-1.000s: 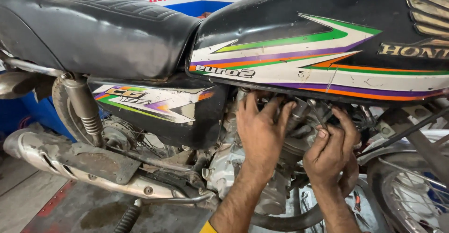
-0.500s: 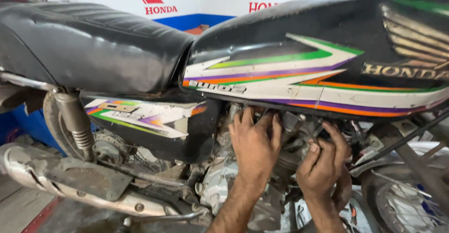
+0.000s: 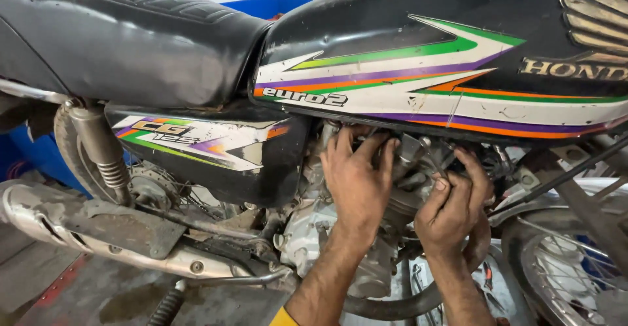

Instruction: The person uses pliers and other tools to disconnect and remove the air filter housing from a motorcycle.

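A black motorcycle stands side-on, with a striped fuel tank (image 3: 418, 58) above and a black seat (image 3: 124, 35) at the left. Both my hands reach into the engine (image 3: 327, 234) just under the tank. My left hand (image 3: 356, 182) lies flat against the upper engine, fingers apart, with the fingertips hooked over a grey metal part (image 3: 409, 149). To its right, my right hand (image 3: 454, 208) curls around a small metal fitting in the same gap; what it grips is mostly hidden by the fingers. A yellow cuff (image 3: 284, 317) shows on my left forearm.
A black side cover (image 3: 209, 149) with coloured stripes sits below the seat. A rear shock spring (image 3: 108, 162) and a dull chrome exhaust pipe (image 3: 85, 224) run along the lower left. A spoked wheel (image 3: 569, 274) is at the lower right. The floor (image 3: 39, 280) is stained concrete.
The view has shifted slightly, so the bike sits a little differently in frame. Both hands stay in the same engine gap; the right hand's fingers have curled tighter.
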